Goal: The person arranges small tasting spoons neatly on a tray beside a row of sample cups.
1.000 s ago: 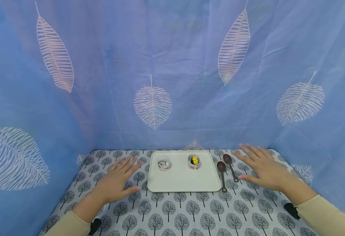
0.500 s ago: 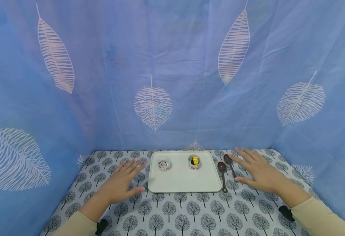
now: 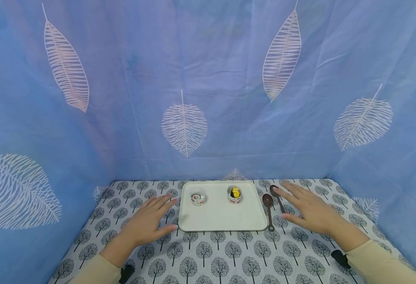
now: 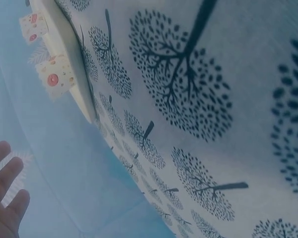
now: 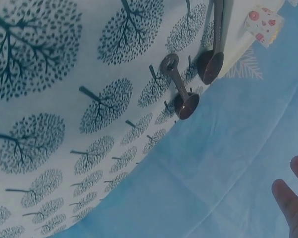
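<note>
My left hand (image 3: 144, 223) hovers with spread fingers left of a cream tray (image 3: 211, 217), its thumb tip close to the tray's edge. Over the tablecloth on the other side, my right hand (image 3: 312, 211) is also spread and holds nothing. Two brown spoons lie by it: the nearer spoon (image 3: 268, 201) beside the tray, the farther spoon (image 3: 274, 191) partly behind my fingers in the head view. On the tray stand a small patterned cup (image 3: 197, 199) at left and a similar cup (image 3: 234, 200) at right with yellow and black pieces inside. The right wrist view shows both spoon bowls (image 5: 186, 105).
A white tablecloth (image 3: 218, 268) with dark tree prints covers the table. Blue curtains (image 3: 225, 130) with white leaf prints enclose the back and both sides. The tray has a low raised rim.
My right hand has moved left and slightly nearer, toward the spoons. My left hand has shifted right toward the tray. Tray, cups and spoons stay where they were.
</note>
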A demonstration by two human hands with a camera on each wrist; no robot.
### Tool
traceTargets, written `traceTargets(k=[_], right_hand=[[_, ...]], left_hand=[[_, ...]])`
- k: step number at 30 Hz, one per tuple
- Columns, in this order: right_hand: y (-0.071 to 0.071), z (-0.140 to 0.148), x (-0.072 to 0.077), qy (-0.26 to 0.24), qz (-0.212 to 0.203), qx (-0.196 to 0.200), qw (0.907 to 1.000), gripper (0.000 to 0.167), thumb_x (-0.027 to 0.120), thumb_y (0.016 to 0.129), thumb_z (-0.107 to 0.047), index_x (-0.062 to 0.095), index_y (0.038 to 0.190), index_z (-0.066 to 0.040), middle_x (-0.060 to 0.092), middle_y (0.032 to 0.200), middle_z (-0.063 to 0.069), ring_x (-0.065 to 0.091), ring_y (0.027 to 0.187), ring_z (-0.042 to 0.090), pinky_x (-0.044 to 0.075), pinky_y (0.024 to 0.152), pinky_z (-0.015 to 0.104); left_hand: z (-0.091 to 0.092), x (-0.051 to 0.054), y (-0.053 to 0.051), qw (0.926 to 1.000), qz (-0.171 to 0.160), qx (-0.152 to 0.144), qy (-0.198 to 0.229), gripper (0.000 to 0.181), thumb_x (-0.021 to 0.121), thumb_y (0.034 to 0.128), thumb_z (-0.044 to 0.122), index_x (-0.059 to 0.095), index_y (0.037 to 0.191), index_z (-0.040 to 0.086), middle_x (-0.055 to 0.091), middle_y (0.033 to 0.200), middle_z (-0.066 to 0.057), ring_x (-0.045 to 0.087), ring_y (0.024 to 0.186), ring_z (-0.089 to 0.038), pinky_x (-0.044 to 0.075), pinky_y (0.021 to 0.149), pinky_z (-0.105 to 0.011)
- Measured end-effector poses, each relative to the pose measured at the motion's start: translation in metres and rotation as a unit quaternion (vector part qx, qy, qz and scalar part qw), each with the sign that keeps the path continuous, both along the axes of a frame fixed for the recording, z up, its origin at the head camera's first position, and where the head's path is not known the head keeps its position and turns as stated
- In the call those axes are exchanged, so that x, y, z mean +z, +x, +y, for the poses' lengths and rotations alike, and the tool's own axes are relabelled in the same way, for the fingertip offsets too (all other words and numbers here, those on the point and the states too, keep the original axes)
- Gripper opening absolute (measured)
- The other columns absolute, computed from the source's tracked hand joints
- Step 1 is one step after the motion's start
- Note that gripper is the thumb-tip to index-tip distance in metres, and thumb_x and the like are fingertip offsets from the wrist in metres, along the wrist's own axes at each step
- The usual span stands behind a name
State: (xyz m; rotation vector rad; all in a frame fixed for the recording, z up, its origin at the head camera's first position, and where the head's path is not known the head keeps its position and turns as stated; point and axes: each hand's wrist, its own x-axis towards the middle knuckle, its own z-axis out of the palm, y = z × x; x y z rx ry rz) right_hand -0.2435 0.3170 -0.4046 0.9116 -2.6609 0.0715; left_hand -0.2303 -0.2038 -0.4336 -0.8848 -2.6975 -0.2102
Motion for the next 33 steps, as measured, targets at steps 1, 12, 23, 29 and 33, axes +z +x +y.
traceTargets(k=[1,12,23,29,33], right_hand=[[0.0,-0.001,-0.001,-0.002,0.004,0.002,1.0,0.078,0.065,0.094,-0.052,0.031,0.159,-0.024,0.026,0.163,0.014,0.033,0.142,0.044,0.033,0.11,0.067],[0.0,-0.011,-0.009,-0.026,-0.017,0.003,0.9995,0.071,0.065,0.095,-0.048,0.04,0.155,-0.021,0.041,0.154,0.016,0.043,0.135,0.045,0.038,0.106,0.067],[-0.003,-0.018,-0.024,-0.039,-0.036,0.001,0.9986,0.063,0.062,0.098,-0.047,0.048,0.15,-0.014,0.045,0.151,0.017,0.046,0.133,0.044,0.041,0.106,0.063],[-0.005,-0.025,-0.029,-0.036,-0.039,-0.003,0.9986,0.063,0.068,0.095,-0.042,0.05,0.149,-0.015,0.049,0.148,0.017,0.049,0.13,0.044,0.043,0.105,0.063],[-0.005,-0.03,-0.032,-0.042,-0.042,-0.002,0.9982,0.06,0.071,0.094,-0.038,0.053,0.146,-0.014,0.053,0.144,0.017,0.052,0.128,0.043,0.043,0.104,0.064]], left_hand=[[0.001,-0.001,0.0,1.0,0.002,0.001,-0.001,0.076,0.059,0.0948,0.058,0.038,0.156,0.019,0.038,0.159,-0.009,0.037,0.144,-0.032,0.023,0.119,-0.057],[0.007,-0.009,-0.003,0.9999,0.01,0.012,0.003,0.071,0.046,0.0969,0.067,0.053,0.146,0.015,0.053,0.147,-0.007,0.048,0.136,-0.03,0.033,0.116,-0.054],[0.015,-0.014,-0.005,0.9996,-0.023,0.015,0.001,0.058,0.06,0.0966,0.054,0.059,0.139,0.013,0.058,0.14,-0.009,0.053,0.13,-0.033,0.037,0.113,-0.056],[0.019,-0.018,-0.008,0.9995,-0.03,0.005,0.002,0.048,0.067,0.0956,0.042,0.063,0.135,0.015,0.061,0.137,-0.01,0.055,0.128,-0.032,0.041,0.11,-0.055],[0.023,-0.02,-0.01,0.9994,-0.034,0.005,-0.001,0.047,0.067,0.096,0.042,0.063,0.135,0.017,0.061,0.137,-0.008,0.056,0.127,-0.031,0.044,0.108,-0.053]])
